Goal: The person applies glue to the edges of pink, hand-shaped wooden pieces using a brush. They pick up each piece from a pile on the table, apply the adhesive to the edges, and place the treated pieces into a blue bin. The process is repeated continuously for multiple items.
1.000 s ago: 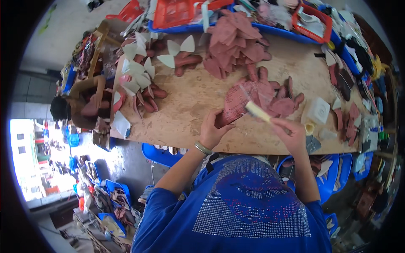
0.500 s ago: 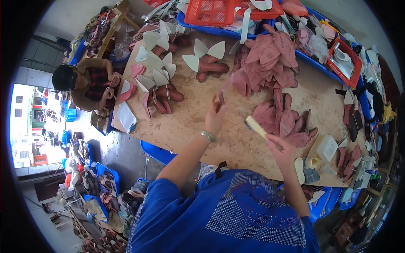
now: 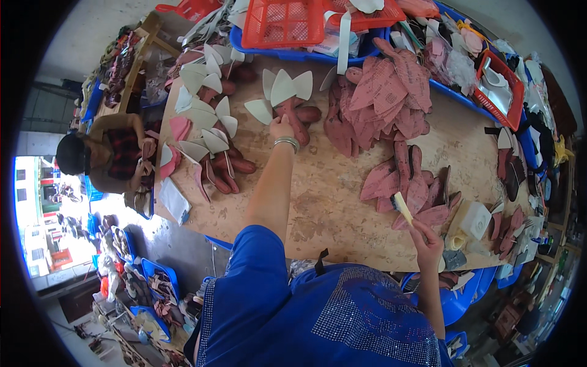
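Observation:
My left hand (image 3: pixel 281 128) reaches out over the middle of the table, its fingers closed on the near end of a reddish-pink shoe insole (image 3: pixel 285 109). That insole lies among a small group of similar insoles (image 3: pixel 307 114) with pale pointed pieces (image 3: pixel 282 87) fanned out behind them. On the right, my right hand (image 3: pixel 427 244) grips a small brush (image 3: pixel 402 208) with a pale handle and dark bristles, held above the table near some pink insoles (image 3: pixel 417 183). A large fanned heap of pink printed insoles (image 3: pixel 382 92) lies farther back.
More insoles with pale pieces (image 3: pixel 211 137) lie at the table's left, near a seated co-worker (image 3: pixel 113 150). A whitish plastic container (image 3: pixel 472 220) stands at the right. Red baskets (image 3: pixel 283 23) and blue trays (image 3: pixel 318 56) line the far edge; a white packet (image 3: pixel 175 200) lies at the left corner.
My left hand has moved left and away from me, carrying a piece to the middle group of insoles. My right hand and the brush have moved slightly right and nearer.

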### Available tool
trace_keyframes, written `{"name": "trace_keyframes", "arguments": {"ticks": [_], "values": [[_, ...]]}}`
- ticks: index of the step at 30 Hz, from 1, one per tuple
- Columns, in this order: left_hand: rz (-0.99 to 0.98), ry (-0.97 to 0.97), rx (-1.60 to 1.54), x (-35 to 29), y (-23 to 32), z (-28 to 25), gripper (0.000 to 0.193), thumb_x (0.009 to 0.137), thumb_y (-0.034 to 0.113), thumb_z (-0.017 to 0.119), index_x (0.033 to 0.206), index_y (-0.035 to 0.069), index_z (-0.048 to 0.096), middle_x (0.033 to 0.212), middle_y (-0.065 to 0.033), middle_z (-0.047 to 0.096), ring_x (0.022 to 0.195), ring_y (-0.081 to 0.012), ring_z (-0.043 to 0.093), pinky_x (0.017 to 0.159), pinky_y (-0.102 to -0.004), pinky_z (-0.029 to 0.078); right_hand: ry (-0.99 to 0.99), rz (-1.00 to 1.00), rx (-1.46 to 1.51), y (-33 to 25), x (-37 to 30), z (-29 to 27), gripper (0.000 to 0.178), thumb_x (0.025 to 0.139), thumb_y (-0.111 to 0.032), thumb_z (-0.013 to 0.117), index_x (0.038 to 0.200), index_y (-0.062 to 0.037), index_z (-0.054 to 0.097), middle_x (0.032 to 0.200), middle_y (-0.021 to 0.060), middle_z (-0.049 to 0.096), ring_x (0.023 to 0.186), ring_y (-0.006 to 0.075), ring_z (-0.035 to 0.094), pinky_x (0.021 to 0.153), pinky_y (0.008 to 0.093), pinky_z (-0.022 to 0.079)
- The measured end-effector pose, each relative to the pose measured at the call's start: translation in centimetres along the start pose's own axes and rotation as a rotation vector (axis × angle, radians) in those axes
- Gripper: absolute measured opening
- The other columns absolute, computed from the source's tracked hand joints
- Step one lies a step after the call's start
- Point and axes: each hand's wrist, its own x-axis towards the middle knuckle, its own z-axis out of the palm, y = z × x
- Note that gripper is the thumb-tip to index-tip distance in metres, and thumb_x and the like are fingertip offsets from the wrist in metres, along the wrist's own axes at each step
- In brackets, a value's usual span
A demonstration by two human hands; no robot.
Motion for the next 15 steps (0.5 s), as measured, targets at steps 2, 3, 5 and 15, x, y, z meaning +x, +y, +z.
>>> {"name": "trace_keyframes", "arguments": {"ticks": [2,3,5,15], "values": [[0.025,0.090,0.057,0.7,-1.0,-0.6,0.030,0.088,0.017,0.069,0.107,-0.003,0.058,0.096,-0.0151,0.067,0.081,-0.0236,0.063,0.076,-0.0362,0.051,-0.018,0.040,0.004,0.0,-0.1,-0.4,0.024,0.087,-0.003,0.069,0.110,0.0034,0.069,0.102,0.0060,0.070,0.093,0.0094,0.062,0.084,0.0228,0.048],[0.038,0.136,0.086,1.0,-1.5,-0.9,0.029,0.087,0.016,0.070,0.106,-0.002,0.057,0.096,-0.0156,0.067,0.081,-0.0246,0.063,0.077,-0.0366,0.051,-0.015,0.048,-0.001,0.0,-0.2,-0.5,0.024,0.087,-0.003,0.070,0.110,0.0034,0.069,0.102,0.0059,0.070,0.092,0.0093,0.062,0.083,0.0228,0.048],[0.045,0.127,0.174,-1.2,0.4,-0.3,0.029,0.086,0.016,0.071,0.104,-0.001,0.056,0.095,-0.0170,0.066,0.082,-0.0277,0.063,0.077,-0.0379,0.051,0.027,0.071,-0.026,0.1,-0.4,-0.6,0.024,0.087,-0.004,0.070,0.110,0.0033,0.069,0.102,0.0057,0.070,0.092,0.0091,0.062,0.083,0.0227,0.048],[0.185,0.022,0.470,-3.0,3.1,-1.5,0.030,0.085,0.017,0.071,0.106,0.000,0.056,0.099,-0.0188,0.064,0.090,-0.0337,0.063,0.081,-0.0410,0.049,0.052,0.113,0.039,0.5,-1.8,-1.4,0.024,0.086,-0.002,0.070,0.109,0.0036,0.069,0.098,0.0065,0.070,0.089,0.0088,0.062,0.080,0.0221,0.049]]}}
